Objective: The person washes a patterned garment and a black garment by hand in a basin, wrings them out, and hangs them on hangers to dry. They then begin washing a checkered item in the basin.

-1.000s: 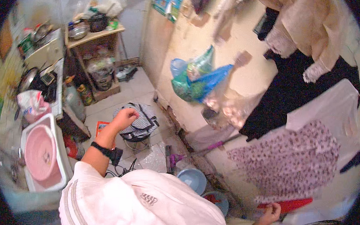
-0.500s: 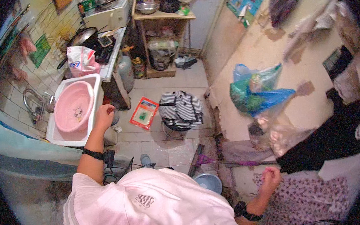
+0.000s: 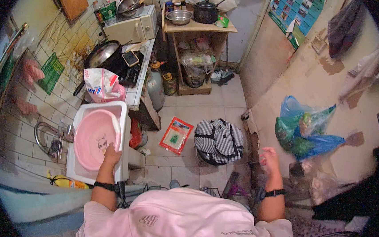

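Note:
My left hand (image 3: 112, 154) is at the near right rim of a pink basin (image 3: 91, 128), its fingers closed on the edge and partly hidden. The basin has a small animal-face picture inside and rests in a white sink (image 3: 75, 172). Beside it a curved metal tap (image 3: 41, 132) comes from the tiled wall. My right hand (image 3: 269, 160) is raised in the air, fingers apart and loosely bent, holding nothing. Nearest to it is a black-and-white checked backpack (image 3: 219, 141), which sits on a low stool.
A red-edged flat packet (image 3: 175, 135) lies on the tiled floor. Behind the sink stand a white-and-red bag (image 3: 102, 86), a wok (image 3: 103, 54) and a gas cylinder (image 3: 156, 89). A wooden shelf (image 3: 201, 28) holds pots. Blue and green plastic bags (image 3: 306, 127) hang at right.
My left hand has moved from beside the sink onto the basin's rim. My right hand has come forward and inward, its fingers opening. The whole view has shifted toward the sink.

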Tool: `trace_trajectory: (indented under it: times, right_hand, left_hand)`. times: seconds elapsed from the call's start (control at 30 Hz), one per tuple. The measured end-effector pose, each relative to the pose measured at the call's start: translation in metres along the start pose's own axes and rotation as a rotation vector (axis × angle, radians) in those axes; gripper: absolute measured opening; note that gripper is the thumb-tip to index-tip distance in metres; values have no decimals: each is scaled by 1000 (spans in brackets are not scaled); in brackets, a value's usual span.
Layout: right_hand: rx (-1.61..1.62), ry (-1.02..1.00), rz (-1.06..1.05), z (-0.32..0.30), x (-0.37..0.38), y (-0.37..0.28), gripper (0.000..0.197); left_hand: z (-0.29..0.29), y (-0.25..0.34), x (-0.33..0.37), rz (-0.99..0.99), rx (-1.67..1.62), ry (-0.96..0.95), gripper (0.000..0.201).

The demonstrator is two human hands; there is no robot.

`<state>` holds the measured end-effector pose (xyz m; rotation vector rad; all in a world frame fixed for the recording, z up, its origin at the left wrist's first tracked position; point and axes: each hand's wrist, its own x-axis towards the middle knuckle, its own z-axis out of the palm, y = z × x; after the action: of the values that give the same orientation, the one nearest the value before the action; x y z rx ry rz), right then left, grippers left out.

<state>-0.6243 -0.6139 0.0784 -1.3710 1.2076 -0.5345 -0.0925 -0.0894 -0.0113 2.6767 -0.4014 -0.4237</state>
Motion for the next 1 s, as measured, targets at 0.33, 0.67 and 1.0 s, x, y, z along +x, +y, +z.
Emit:
trace_trajectory:
  times: [0.33,0.67,1.0]
  right_hand:
    - [-754,-131,148,161,228,184,111]
    - [-989,-9,439,220,256,203,106]
    - [-115,-310,269,208,279,124,81]
  left_hand:
    - [-23,2,-37,-177,-134,59,49]
    - [-23,65,-51,-279,-434,7,48]
    - [-19,62,-51,-274,-169,44,51]
